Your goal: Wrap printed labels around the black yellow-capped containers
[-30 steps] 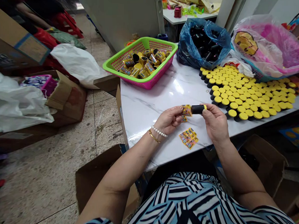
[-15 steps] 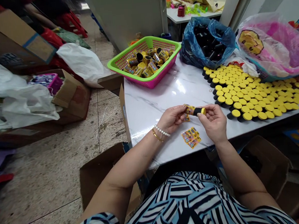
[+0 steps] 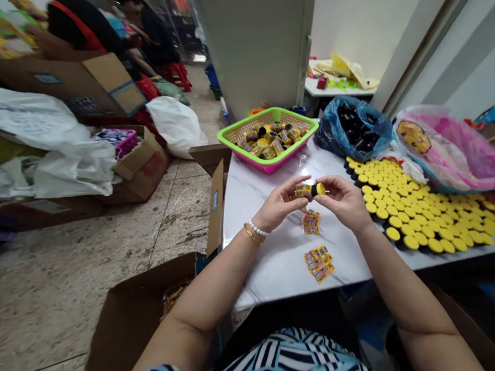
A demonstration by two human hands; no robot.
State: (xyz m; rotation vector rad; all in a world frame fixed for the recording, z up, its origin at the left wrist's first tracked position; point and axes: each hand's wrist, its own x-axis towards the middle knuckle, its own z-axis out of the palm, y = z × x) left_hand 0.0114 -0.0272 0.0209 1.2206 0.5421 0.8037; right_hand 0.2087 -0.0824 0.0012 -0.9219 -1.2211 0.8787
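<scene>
As both hands are closing on one small tube above the desk, these things are showing:

Grip: the hands are together, with the left hand (image 3: 279,203) and the right hand (image 3: 346,202) both clamped on the black tube (image 3: 312,190).
Tube: it is lying sideways between the fingertips, above the middle of the white marble-effect desk (image 3: 272,267), with its yellow cap (image 3: 321,189) toward the right hand.
Label: a printed yellow-and-orange label (image 3: 302,192) is wrapping the tube's end nearest the left hand.
Loose labels: a small pile of labels (image 3: 311,222) is lying just below the hands, and a larger pile of labels (image 3: 318,263) is sitting nearer the desk's front edge.
Left wrist: a pearl bracelet (image 3: 258,228) and a gold bangle (image 3: 252,234) are circling it.
Far-left corner: a green-rimmed pink basket (image 3: 228,136) is holding labelled tubes (image 3: 268,143).
Far edge: a blue plastic bag (image 3: 331,131) is holding black tubes (image 3: 354,122).
Right edge: rows of yellow-capped tubes (image 3: 415,210) are standing packed together beside a pink plastic bag (image 3: 440,153).
</scene>
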